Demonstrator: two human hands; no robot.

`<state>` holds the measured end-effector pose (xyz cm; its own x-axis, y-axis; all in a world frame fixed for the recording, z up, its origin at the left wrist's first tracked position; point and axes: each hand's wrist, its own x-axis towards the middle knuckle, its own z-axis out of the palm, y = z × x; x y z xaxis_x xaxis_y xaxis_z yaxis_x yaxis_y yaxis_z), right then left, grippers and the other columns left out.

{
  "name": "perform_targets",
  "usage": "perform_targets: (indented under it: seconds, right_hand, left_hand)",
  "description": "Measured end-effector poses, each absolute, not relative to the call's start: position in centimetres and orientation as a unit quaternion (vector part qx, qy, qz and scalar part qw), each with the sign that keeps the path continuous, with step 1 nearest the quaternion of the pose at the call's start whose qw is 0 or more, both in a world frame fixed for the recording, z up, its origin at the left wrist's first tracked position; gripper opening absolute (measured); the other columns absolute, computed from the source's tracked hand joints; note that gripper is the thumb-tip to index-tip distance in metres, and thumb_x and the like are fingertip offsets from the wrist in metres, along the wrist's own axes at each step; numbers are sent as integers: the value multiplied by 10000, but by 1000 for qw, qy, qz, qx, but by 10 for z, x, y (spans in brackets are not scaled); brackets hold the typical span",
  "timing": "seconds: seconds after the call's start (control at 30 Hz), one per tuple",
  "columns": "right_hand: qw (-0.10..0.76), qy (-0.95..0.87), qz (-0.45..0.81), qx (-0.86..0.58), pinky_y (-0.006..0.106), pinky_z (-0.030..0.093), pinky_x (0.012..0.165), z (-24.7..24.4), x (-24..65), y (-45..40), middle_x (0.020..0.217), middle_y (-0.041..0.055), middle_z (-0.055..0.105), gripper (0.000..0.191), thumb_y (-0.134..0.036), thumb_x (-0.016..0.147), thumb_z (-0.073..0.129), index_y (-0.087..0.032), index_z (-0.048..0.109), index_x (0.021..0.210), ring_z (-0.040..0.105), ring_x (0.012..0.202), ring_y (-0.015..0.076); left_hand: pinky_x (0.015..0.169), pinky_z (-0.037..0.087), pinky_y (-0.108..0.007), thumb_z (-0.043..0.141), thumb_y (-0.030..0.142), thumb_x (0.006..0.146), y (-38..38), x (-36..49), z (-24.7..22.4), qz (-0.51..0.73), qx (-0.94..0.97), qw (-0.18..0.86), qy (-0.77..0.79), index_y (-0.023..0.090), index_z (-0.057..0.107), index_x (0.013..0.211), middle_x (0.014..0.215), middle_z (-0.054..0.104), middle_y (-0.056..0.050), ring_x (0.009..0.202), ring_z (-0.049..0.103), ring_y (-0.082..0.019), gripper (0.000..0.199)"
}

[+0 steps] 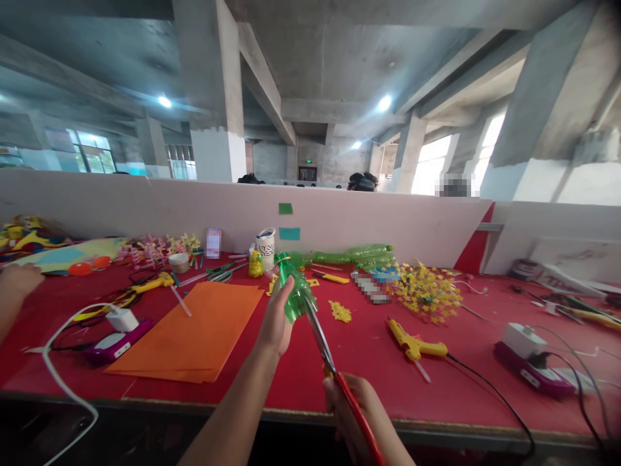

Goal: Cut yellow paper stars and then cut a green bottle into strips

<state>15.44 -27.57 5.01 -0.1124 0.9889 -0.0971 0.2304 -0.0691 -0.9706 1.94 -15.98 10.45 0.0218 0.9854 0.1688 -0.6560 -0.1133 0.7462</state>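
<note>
My left hand (279, 317) is closed around a piece of green plastic bottle (295, 292), the neck end pointing up and away from me. In my right hand (352, 408) are scissors (323, 340) with red handles. Their metal blades reach up to the cut edge of the bottle, at its lower right; whether the blades are apart there I cannot make out. Beyond the bottle piece stand a white patterned cup (265, 246) and a small yellow item (255, 264). Yellow star cutouts (339, 311) lie just right of the bottle.
Orange sheets (194, 330) lie at left, near a power strip (116, 343) and a yellow glue gun (158, 283). Another glue gun (417, 343) and a yellow star bundle (427, 291) are at right. Green bottles (354, 254) lie along the partition (218, 200). Another person's hand (19, 285) is at far left.
</note>
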Motion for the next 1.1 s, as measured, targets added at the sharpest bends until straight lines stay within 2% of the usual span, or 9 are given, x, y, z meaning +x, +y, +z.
perform_targets:
  seconds: [0.2,0.4,0.63,0.77,0.97,1.1]
  right_hand:
    - [378,-568,495,-538,171,227,325,42,151,-272,485,-58,393,680,-864,722,360,-189,441,684,348,346,53]
    - [402,-573,490,-520,157,289,363,47,152,-272,484,-77,384,583,-755,816,419,-180,469,735,345,351,41]
    - [381,-547,497,-556,171,198,284,38,147,-262,448,-50,434,553,-726,796,472,-186,469,677,345,292,56]
    - [389,-552,493,-548,174,210,294,41,146,-259,419,-64,398,587,-763,770,446,-189,466,652,347,289,59]
    - [410,-554,501,-523,176,287,364,58,145,-262,385,-100,355,633,-809,746,406,-181,481,711,332,293,45]
    - [424,-543,503,-521,174,268,346,55,144,-259,388,-91,373,627,-805,755,403,-185,464,683,336,292,46]
  left_hand:
    - [749,520,-296,708,460,756,-157,16,98,656,355,616,253,243,618,1099,964,672,-26,909,652,-191,416]
    - [714,509,-306,682,534,747,-161,17,92,638,373,619,265,225,615,1075,958,678,-44,891,660,-215,456]
    - [724,509,-303,700,509,737,-156,15,93,658,369,603,260,243,614,1082,1004,667,-29,918,649,-210,445]
    - [730,508,-302,687,505,751,-152,13,92,657,374,601,261,248,606,1106,1061,663,-40,968,640,-224,446]
    - [757,511,-315,702,503,734,-154,15,87,643,414,578,285,283,581,1211,1006,679,-42,983,639,-245,539]
    - [799,511,-345,680,525,746,-152,15,81,640,422,572,291,290,554,1257,1054,679,-50,1016,634,-258,576]
